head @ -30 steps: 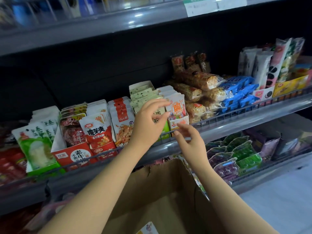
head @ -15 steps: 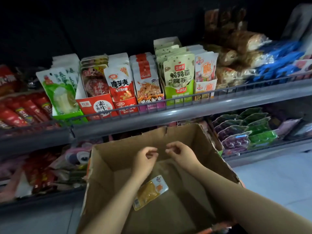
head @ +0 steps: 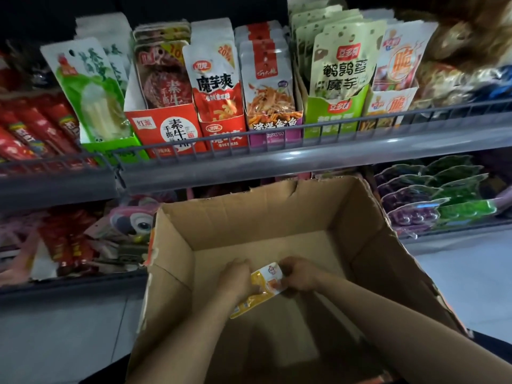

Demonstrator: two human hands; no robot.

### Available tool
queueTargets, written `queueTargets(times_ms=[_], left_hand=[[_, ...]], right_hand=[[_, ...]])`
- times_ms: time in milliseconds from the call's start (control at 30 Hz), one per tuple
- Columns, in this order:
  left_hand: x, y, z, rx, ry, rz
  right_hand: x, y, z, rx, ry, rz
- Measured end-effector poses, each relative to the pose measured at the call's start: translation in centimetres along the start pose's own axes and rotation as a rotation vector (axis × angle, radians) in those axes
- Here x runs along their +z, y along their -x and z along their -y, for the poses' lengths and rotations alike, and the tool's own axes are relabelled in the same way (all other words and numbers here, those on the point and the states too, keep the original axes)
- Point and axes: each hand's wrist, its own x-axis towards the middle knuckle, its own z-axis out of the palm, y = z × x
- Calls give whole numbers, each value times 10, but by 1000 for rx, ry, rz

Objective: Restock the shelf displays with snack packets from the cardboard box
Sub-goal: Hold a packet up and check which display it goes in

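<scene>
Fingers of both hands (head: 235, 278) (head: 300, 277) pinch the yellow packet (head: 266, 284) low in the box (head: 371, 245); lifting flat toward twelve o'clock should avoid creasing.

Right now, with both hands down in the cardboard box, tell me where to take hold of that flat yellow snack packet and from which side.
Pinch the flat yellow snack packet at its two short ends, coming from above. It lies nearly flat on the brown cardboard box floor, slanted from lower left to upper right, so only its edges offer purchase. The left hand is at the lower end, the right hand at the white-printed upper end.
</scene>
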Motion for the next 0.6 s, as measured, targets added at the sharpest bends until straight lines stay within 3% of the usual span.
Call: queueTargets(times_ms=[233,433,600], left_hand=[[9,-5,-3,34,29,-17],[-6,-3,-9,-34,504,4],[-43,14,-18,88,637,-84]], right_hand=[[-3,-7,-2,41,-65,3],[-13,-1,2,71,-142,-46],[-43,21,26,22,-350,-166]])
